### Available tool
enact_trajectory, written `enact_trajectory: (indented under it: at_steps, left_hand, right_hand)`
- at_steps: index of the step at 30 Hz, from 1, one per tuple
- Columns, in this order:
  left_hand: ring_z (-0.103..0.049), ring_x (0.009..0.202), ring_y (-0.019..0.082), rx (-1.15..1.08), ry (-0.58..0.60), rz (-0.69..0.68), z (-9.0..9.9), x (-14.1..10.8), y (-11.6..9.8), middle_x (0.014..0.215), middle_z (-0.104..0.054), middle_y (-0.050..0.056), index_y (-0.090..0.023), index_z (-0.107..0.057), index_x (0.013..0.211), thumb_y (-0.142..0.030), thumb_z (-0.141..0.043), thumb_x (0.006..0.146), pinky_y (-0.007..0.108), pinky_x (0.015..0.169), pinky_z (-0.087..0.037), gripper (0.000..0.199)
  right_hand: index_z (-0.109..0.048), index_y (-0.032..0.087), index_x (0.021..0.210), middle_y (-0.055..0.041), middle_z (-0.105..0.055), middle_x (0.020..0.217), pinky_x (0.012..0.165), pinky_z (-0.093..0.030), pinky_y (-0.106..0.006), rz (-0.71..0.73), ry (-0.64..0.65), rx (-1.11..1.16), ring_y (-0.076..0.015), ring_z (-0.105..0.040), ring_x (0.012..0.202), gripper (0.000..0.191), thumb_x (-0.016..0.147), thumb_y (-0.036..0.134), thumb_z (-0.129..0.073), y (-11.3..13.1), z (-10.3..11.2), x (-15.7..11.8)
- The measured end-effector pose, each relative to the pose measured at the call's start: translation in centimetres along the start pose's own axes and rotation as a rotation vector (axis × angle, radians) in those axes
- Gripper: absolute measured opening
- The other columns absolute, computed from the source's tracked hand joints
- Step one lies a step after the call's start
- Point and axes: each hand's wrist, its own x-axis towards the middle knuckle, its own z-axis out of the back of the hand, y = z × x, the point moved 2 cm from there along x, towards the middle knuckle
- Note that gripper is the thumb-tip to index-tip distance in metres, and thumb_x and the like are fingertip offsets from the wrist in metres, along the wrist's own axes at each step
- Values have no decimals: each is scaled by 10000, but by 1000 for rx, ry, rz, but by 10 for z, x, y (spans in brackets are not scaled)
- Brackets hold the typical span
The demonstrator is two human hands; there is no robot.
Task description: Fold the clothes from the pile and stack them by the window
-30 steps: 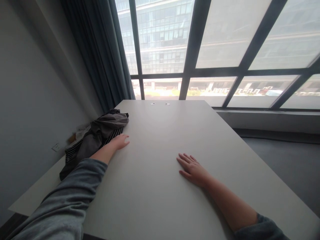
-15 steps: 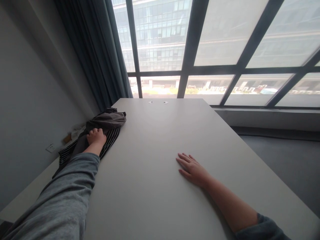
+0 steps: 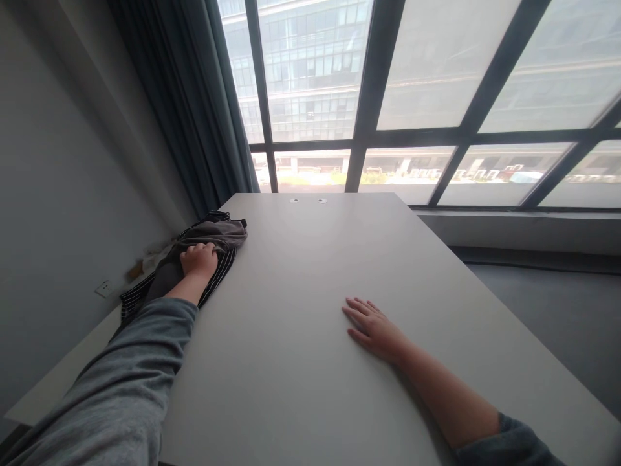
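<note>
My left hand (image 3: 199, 260) is closed on a rumpled grey-brown garment (image 3: 213, 234) at the left side of the white table (image 3: 286, 362). Beneath the grey cloth lies black fabric with white stripes (image 3: 222, 270); whether it is a separate piece I cannot tell. The fingertips are sunk in the folds and partly hidden. My right hand (image 3: 373, 329) rests flat on the tabletop right of the middle, fingers spread, with nothing in it.
Two round white cable-hole covers (image 3: 322, 200) sit near the table's far edge. Behind it stands a large dark-framed window (image 3: 361, 137), with a dark blue curtain (image 3: 194, 103) to the left. A wall socket (image 3: 103, 288) shows beside the garment.
My left hand has shifted slightly to the right over the garment, its fingers drawn into the cloth. My right hand stays where it was.
</note>
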Motion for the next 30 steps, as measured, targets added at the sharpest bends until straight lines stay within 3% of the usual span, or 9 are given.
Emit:
enact_trajectory:
  at_steps: [4,7,15,19,25,30]
  left_hand:
    - [-631,1182,364,-52,-5,-129,14,-16,-39,1276,-714,165,-210,-693,1262,-363,-418,1051,489,976,-439,379]
    - [-677,1143,336,-125,95,-226,19,-36,-77,1261,-723,155,-208,-670,1270,-349,-407,1055,446,956,-477,368]
    - [-733,1101,286,-222,287,-402,4,-107,-163,1198,-766,141,-206,-663,1141,-330,-457,1071,369,914,-515,251]
    - [-736,1098,272,-271,337,-483,4,-137,-194,1187,-773,129,-217,-664,1130,-326,-458,1075,359,909,-520,240]
    - [-748,1032,265,-349,377,-608,24,-177,-238,1151,-786,127,-230,-688,1111,-364,-471,1069,362,858,-540,259]
    - [-744,997,255,-449,434,-824,43,-206,-246,1057,-790,96,-261,-735,1071,-445,-534,1040,348,845,-545,274]
  right_hand:
    - [-565,232,1594,-122,-413,1715,1321,-260,-565,5,3,-4,-322,-343,1611,597,1049,473,-526,0,0,0]
    - [-574,249,1587,-124,-424,1708,1318,-261,-580,11,-8,12,-328,-351,1606,590,1038,464,-541,-1,0,0]
    - [-442,246,1667,-134,-432,1704,1327,-240,-590,-2,-24,58,-313,-362,1602,688,1017,439,-554,0,3,0]
    - [-433,238,1668,-147,-458,1686,1326,-248,-593,-4,-50,63,-311,-392,1586,697,1006,414,-561,-1,2,0]
    - [-454,240,1655,-145,-499,1649,1314,-318,-562,44,-124,87,-325,-442,1549,690,989,364,-587,4,5,0]
    - [-346,299,1708,-121,-503,1641,1250,-443,-509,88,-177,130,-317,-504,1500,752,1003,373,-597,15,13,-4]
